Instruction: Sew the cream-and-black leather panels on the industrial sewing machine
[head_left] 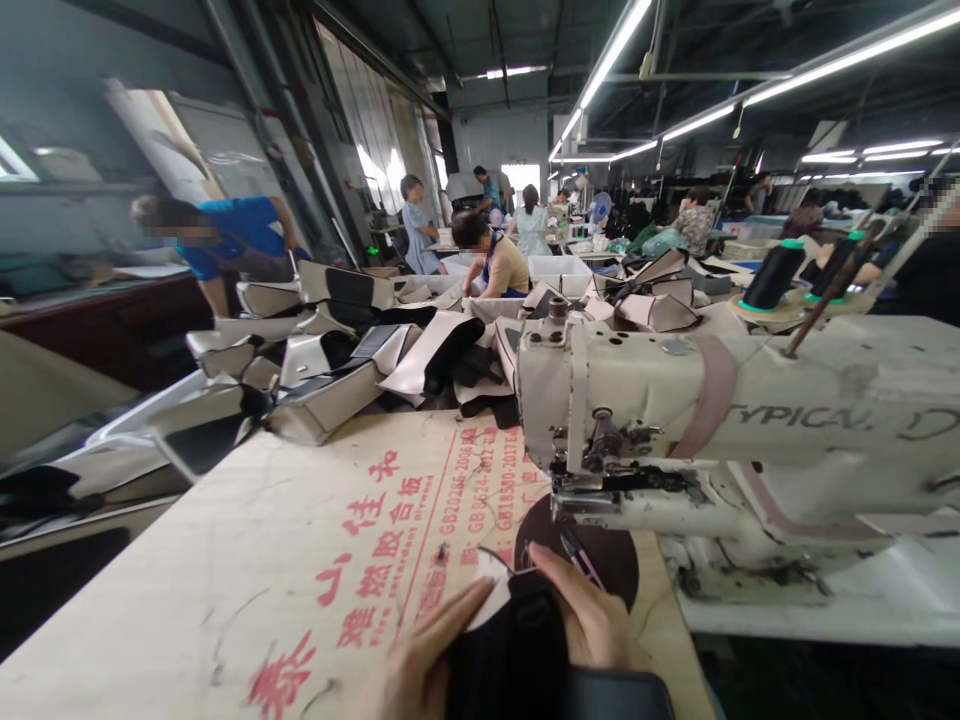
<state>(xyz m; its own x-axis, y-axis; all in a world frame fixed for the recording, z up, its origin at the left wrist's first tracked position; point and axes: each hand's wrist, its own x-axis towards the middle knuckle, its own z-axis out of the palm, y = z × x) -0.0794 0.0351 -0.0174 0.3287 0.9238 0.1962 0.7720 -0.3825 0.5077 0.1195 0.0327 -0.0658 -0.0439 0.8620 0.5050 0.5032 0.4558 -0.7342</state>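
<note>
Sewing machine (720, 430) right, cut pieces (337, 350) behind table (225, 580)
</note>
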